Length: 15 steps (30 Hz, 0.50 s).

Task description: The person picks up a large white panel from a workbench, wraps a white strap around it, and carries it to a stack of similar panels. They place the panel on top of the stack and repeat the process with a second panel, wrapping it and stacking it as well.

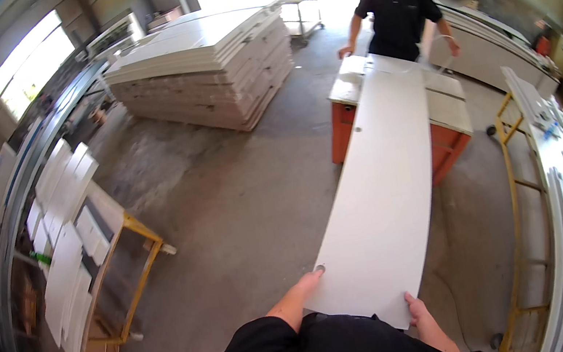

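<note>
Both hands, left hand [307,282] and right hand [416,311], pinch the long white panel [379,190]; sagging toward twelve o'clock, it could slip off the orange counter [346,129]

We carry a plain white panel [383,189] in our left hand [306,286] and right hand [419,313], our sleeves black; beyond the panel's far end, a co-worker [397,10] in black stands at an orange-red cabinet [344,129] with a pale top. Left of the panel, a stack of off-white boards [206,70] sits on grey concrete; white pieces lie on a yellow-framed trestle [138,272]
</note>
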Each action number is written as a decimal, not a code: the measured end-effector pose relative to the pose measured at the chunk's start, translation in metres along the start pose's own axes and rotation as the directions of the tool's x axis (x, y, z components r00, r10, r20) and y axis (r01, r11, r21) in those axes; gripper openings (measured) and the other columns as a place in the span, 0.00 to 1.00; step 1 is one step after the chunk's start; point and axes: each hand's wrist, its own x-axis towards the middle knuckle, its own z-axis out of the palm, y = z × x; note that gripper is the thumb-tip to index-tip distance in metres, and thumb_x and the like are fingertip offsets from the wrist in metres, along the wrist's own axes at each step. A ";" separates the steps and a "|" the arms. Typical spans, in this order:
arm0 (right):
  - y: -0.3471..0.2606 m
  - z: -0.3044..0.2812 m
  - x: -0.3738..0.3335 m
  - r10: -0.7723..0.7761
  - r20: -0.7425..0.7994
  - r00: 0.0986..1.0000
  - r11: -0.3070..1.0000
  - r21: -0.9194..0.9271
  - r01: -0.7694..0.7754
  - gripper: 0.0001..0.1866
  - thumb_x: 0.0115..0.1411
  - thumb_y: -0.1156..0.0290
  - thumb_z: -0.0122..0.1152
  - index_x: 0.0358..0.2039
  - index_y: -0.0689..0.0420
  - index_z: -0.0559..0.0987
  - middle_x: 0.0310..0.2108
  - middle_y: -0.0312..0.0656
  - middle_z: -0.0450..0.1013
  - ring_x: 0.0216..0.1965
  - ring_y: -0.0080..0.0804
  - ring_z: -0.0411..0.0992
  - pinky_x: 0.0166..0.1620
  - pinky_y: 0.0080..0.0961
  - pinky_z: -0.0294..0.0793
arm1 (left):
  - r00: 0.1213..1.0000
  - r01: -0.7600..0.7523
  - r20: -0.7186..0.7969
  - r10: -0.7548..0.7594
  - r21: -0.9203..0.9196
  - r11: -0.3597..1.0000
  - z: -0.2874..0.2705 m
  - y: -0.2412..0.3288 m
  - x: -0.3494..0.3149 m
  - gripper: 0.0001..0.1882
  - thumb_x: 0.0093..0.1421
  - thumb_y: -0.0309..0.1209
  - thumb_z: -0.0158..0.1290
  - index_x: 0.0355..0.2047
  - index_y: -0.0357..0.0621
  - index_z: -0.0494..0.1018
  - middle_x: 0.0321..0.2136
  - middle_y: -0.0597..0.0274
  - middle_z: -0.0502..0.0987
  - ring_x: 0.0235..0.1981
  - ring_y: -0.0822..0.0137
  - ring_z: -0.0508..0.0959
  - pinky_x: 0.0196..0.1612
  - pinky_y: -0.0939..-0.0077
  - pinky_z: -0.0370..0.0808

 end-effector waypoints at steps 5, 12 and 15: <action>-0.010 0.017 -0.002 -0.029 -0.103 0.994 0.989 -0.145 0.014 0.33 0.66 0.53 0.61 0.62 0.65 0.68 0.56 0.53 0.73 0.54 0.46 0.74 0.56 0.47 0.74 | 1.000 0.013 -0.006 -0.013 0.050 0.999 -0.019 -0.002 0.000 0.32 0.68 0.49 0.45 0.59 0.31 0.68 0.51 0.47 0.77 0.48 0.55 0.80 0.51 0.57 0.76; -0.013 0.029 -0.015 -0.043 -0.153 0.987 0.981 -0.196 0.013 0.31 0.68 0.52 0.58 0.59 0.66 0.71 0.54 0.53 0.75 0.51 0.48 0.76 0.54 0.50 0.76 | 0.998 0.053 -0.037 -0.053 0.001 0.999 -0.011 0.015 -0.025 0.31 0.69 0.47 0.46 0.59 0.30 0.67 0.52 0.47 0.76 0.51 0.53 0.78 0.53 0.56 0.76; -0.010 0.026 -0.010 -0.040 -0.128 0.991 0.990 -0.143 0.022 0.30 0.68 0.52 0.58 0.59 0.66 0.71 0.54 0.53 0.75 0.52 0.49 0.76 0.54 0.50 0.76 | 0.999 0.051 -0.012 -0.052 -0.021 0.998 -0.018 0.005 -0.012 0.31 0.68 0.48 0.46 0.58 0.30 0.68 0.52 0.48 0.76 0.50 0.54 0.79 0.52 0.56 0.76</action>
